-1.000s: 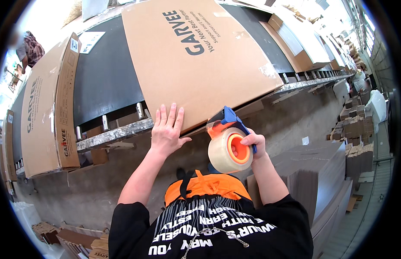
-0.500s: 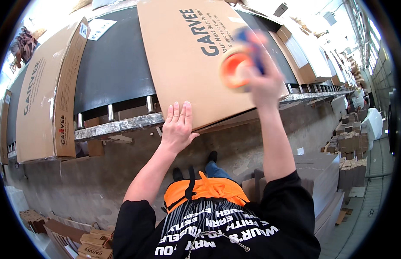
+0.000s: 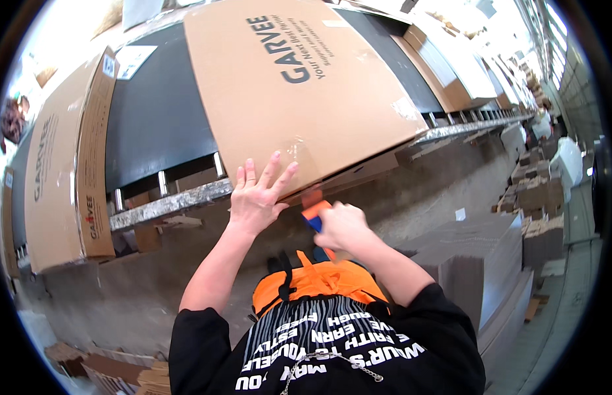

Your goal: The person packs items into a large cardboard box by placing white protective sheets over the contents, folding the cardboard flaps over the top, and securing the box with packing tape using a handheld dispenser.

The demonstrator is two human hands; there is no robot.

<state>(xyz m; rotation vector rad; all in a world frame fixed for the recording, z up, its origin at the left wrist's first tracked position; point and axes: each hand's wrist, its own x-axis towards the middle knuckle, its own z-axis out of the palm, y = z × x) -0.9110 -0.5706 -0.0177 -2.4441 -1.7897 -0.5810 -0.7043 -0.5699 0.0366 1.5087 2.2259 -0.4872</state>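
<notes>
A large flat brown carton (image 3: pixel 332 118) with dark print lies across the conveyor, its near end jutting over the rail. My left hand (image 3: pixel 255 201) rests on the carton's near left corner, fingers spread. Just right of it, my right hand (image 3: pixel 345 230) grips an orange and blue tape dispenser (image 3: pixel 314 214) against the carton's near side, below the top edge. A shiny strip of clear tape (image 3: pixel 298 148) shows on the top face by my left fingertips. Another patch of clear tape (image 3: pixel 405 108) sits near the right corner. The dispenser's roll is mostly hidden by my right hand.
The dark conveyor belt (image 3: pixel 158 112) has a worn metal rail (image 3: pixel 174 205) and rollers at its near side. Another carton (image 3: pixel 59 164) stands on it at left, and open cartons (image 3: pixel 451 72) at right. Stacked cardboard sheets (image 3: pixel 464 263) are close by on my right.
My right hand has brought the tape dispenser from above the carton's right part down and left to its near side. My left hand's fingers have spread. Clear tape now shows near the left hand.
</notes>
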